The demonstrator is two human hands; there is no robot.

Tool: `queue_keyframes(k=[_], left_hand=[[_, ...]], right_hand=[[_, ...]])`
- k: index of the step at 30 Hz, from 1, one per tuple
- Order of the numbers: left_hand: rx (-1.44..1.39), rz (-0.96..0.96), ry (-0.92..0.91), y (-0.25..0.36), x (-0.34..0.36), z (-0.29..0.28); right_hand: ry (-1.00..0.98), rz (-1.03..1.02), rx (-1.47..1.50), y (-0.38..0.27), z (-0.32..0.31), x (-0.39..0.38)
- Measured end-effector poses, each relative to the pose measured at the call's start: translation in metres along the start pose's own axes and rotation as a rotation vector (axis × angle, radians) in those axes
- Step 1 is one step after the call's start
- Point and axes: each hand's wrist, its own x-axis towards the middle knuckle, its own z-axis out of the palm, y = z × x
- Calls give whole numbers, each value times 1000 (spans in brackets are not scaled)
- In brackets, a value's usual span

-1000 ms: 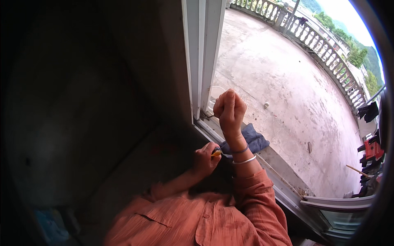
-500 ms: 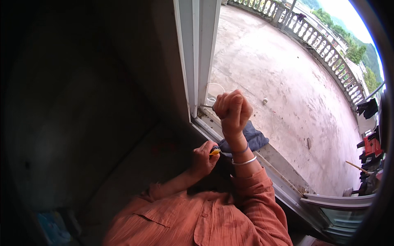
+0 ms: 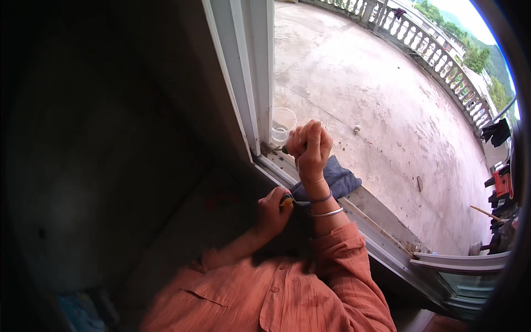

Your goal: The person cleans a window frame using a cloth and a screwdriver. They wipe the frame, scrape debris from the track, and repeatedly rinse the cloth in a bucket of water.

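Pale terrace (image 3: 381, 105) beyond right hand (image 3: 311, 143)

Right hand (image 3: 313, 141) clenched near a white frame (image 3: 249, 83)

It is closed around a slim tool (image 3: 285, 149), perhaps a screwdriver, mostly hidden. Lower down, the left hand (image 3: 271, 214) grips a yellow-and-dark object (image 3: 286, 201). A blue-grey cloth (image 3: 343, 180) lies on the sill (image 3: 381, 217); a clear bucket (image 3: 285, 117) stands outside, just beyond the right hand.

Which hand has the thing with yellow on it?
The left hand, lower in the picture: a yellow and dark object shows in its grip. The right hand, higher up, beyond a silver bangle, shows only a dark piece.
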Motion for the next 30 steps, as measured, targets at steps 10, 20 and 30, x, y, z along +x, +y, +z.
queue_keyframes(k=[10,20,30], left_hand=[[23,-24,26,4,5,-1],[67,-26,-39,0,3,-6],[66,-58,-56,0,6,-7]], right_hand=[[95,-43,-60,16,14,8],[175,12,-16,18,15,15],[296,-26,69,26,13,15]])
